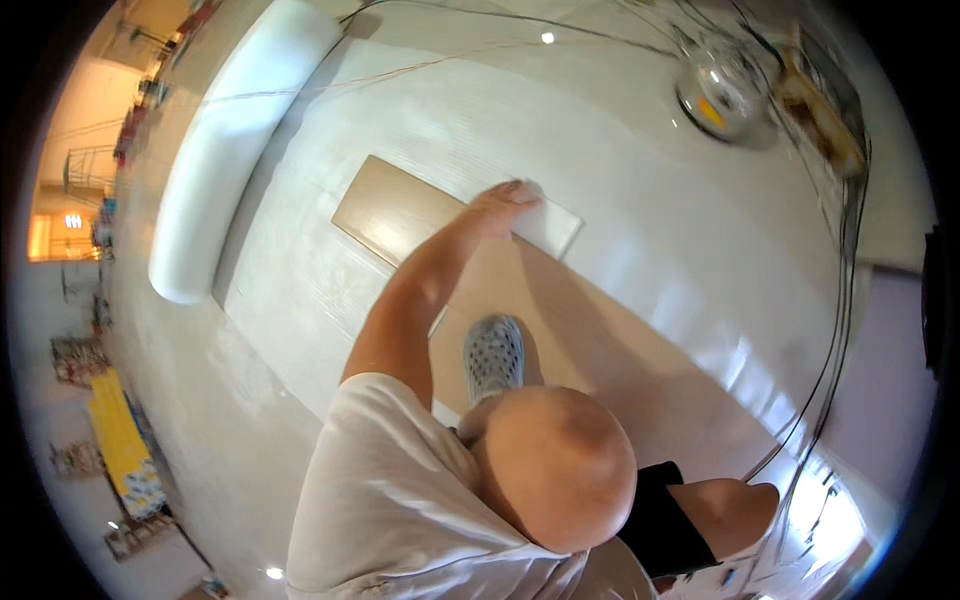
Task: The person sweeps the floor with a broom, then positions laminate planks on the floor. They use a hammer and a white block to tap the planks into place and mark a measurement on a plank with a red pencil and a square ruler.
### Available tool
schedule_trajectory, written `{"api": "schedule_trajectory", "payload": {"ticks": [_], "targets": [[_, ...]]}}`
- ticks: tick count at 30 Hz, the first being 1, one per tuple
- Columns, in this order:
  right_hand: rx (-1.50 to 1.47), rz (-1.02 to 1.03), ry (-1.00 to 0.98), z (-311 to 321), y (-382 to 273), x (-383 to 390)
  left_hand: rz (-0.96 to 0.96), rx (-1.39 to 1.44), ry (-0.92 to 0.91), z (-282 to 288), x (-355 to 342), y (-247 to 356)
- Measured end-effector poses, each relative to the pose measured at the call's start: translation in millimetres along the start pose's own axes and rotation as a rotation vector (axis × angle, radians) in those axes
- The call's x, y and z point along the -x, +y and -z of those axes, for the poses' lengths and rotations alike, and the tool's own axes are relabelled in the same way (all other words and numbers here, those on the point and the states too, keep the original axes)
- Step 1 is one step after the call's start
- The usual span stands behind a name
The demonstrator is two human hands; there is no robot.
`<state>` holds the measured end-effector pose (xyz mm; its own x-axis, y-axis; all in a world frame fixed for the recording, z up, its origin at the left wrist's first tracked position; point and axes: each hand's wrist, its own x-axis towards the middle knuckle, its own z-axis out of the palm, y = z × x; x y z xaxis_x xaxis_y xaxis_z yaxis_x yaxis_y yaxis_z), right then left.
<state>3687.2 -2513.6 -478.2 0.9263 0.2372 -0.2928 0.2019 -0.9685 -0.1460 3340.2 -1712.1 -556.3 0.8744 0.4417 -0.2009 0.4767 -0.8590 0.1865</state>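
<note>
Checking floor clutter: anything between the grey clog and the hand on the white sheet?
Head view: only bare tan plank runs between the grey clog and the left hand on the white sheet; nothing lies there.

The floor (640,230) is covered in white underlay; tan planks (560,320) lie diagonally across it, a white roll (225,150) along its left edge.

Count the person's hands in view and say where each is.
1. The left hand presses on a pale plank on the floor, arm stretched forward. The right hand is out of view, possibly hidden.
</note>
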Motion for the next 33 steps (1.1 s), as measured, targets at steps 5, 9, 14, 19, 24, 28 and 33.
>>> {"api": "schedule_trajectory", "payload": {"ticks": [5,9,14,19,24,28,33], "targets": [[0.049,-0.037,-0.046,33,-59,11,-0.099,0.077,-0.1,14,-26,-12],[0.061,-0.045,-0.066,69,-96,3,-0.134,0.109,0.029,21,-26,-9],[0.041,0.011,-0.109,118,-129,-27,-0.034,0.259,0.231,17,-21,-35],[-0.671,0.155,-0.433,171,-110,-112,0.545,0.489,0.713,10,68,-189],[0.193,0.335,-0.003,134,-368,-56,1.113,0.52,0.699,-9,219,-311],[0.217,0.628,-0.046,104,-451,-65,1.235,0.544,0.564,-37,274,-334],[0.378,0.706,-0.048,87,-542,-45,1.169,0.553,0.527,-48,257,-337]]}}
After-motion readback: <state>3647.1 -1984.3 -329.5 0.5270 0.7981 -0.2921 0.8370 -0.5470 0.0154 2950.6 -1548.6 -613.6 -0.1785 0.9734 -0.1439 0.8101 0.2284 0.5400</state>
